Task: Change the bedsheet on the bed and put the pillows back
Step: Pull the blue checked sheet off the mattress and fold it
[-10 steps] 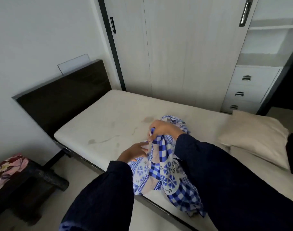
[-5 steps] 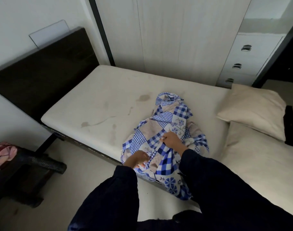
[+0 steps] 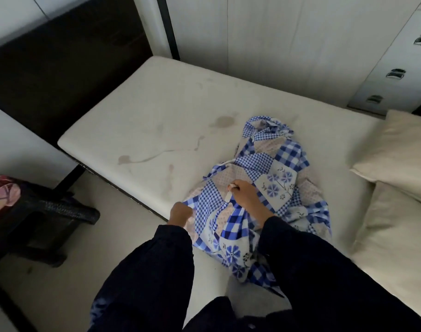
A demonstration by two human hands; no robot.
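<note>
L hand [image 3: 180, 213] & R hand [image 3: 246, 195], fingers curled, both grip bunched blue bedsheet [image 3: 264, 164] mid-frame on bare mattress [image 3: 156, 111].

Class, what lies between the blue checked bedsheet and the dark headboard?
Only bare, stained cream mattress separates the blue checked bedsheet from the dark headboard, in head view.
</note>
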